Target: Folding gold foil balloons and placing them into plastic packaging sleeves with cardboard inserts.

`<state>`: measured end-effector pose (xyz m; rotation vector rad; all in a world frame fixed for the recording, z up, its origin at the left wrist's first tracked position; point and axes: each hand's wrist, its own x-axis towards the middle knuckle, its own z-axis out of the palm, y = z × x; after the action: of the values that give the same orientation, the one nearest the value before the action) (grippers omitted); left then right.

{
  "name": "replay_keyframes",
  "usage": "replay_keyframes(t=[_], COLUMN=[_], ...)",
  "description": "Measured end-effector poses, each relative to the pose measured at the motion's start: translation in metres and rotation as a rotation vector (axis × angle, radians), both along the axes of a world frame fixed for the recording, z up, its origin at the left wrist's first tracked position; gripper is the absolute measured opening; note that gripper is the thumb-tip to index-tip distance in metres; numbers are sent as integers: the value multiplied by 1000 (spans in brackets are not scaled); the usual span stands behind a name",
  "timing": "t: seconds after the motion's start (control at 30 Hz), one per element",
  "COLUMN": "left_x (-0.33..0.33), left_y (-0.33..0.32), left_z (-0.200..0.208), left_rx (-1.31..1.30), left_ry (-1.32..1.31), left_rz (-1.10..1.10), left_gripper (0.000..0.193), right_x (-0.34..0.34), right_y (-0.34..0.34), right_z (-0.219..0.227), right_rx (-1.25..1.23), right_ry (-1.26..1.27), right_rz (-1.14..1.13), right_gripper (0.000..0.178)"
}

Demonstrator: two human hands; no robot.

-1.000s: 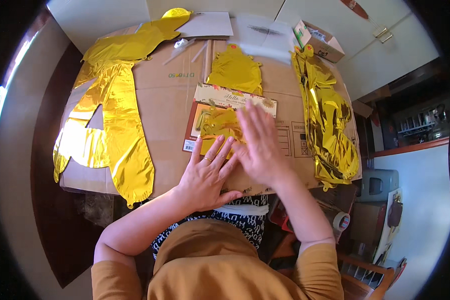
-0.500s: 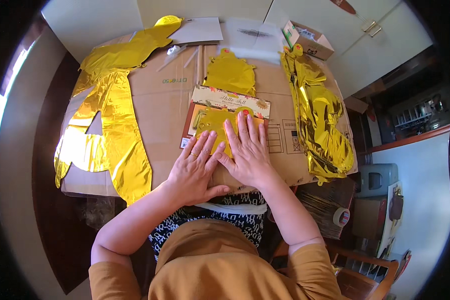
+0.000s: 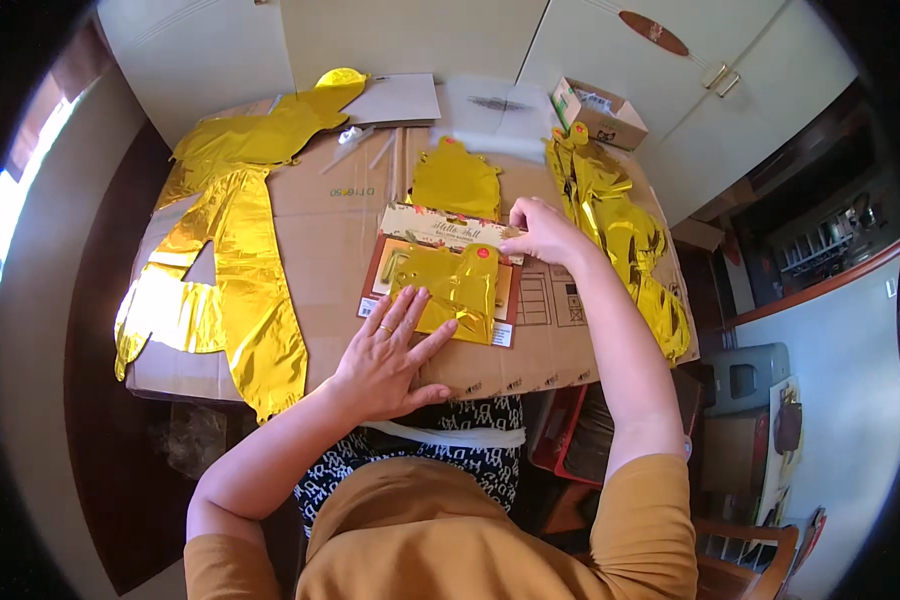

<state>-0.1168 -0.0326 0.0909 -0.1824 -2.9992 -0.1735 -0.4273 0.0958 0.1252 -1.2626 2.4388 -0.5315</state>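
A folded gold foil balloon (image 3: pixel 460 285) lies on a printed cardboard packaging card (image 3: pixel 440 226) near the table's front edge. My left hand (image 3: pixel 395 350) rests flat with its fingers spread, fingertips on the lower left part of the balloon and card. At the card's upper right corner, my right hand (image 3: pixel 545 232) pinches the edge between thumb and fingers. Just beyond the card lies a second folded gold foil balloon (image 3: pixel 455 180).
A flat, A-shaped gold foil balloon (image 3: pixel 260 270) covers the left of the cardboard sheet (image 3: pixel 320 230). Another gold balloon (image 3: pixel 615 220) lies crumpled at right. Behind are a white board (image 3: pixel 390 98), a thin clear straw (image 3: pixel 382 150) and a small open box (image 3: pixel 610 120).
My right hand has lifted off the folded balloon and moved up and right to the card's corner. My left hand stays on the balloon's lower left.
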Motion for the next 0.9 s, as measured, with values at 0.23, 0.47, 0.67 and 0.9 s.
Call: replay_keyframes(t=[0.23,0.47,0.67,0.9], left_x=[7,14,32,1], left_y=[-1,-6,-27,-61], left_z=[-1,19,20,26], left_rx=[5,320,166,14], left_ry=[-2,225,609,292], left_rz=[26,75,56,-130], left_gripper=[85,67,38,47], right_x=[-29,-24,16,102], right_y=[11,42,10,-5], right_z=[51,57,-50,-5], right_rx=[-841,-868,-537,-377], right_ry=[-118,-578,-393,912], right_rz=[-296,-412,-276,-155], right_gripper=[24,25,37,35])
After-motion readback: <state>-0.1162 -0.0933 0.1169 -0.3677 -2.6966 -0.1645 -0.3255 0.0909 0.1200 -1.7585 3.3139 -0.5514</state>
